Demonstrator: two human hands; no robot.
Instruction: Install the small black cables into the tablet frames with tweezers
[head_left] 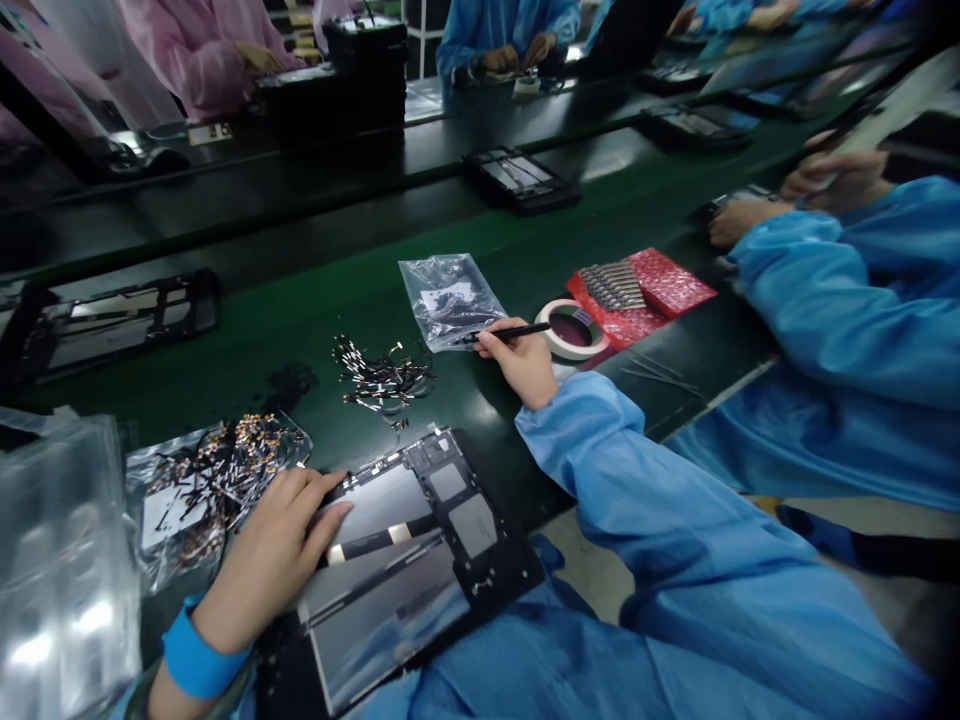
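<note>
An opened tablet [390, 590] with its inner parts showing lies tilted at the table's near edge, against my lap. My left hand [281, 545] grips its upper left edge, thumb on top; a blue band circles the wrist. My right hand [523, 362] pinches black tweezers [529, 331] over the near edge of a clear plastic bag [450, 300] with dark small parts inside. Between my hands, a loose pile of small flex cables [382, 378] lies on the green table. More cables with gold ends [240, 455] are heaped on another bag beside my left hand.
A masking tape roll [574, 330] and red bubble wrap [667, 285] with metal parts lie at right, near thin rods [660, 375]. Clear plastic trays [64, 570] stand at left. Further tablets [521, 178] lie beyond. A co-worker's blue sleeve [855, 270] reaches in from the right.
</note>
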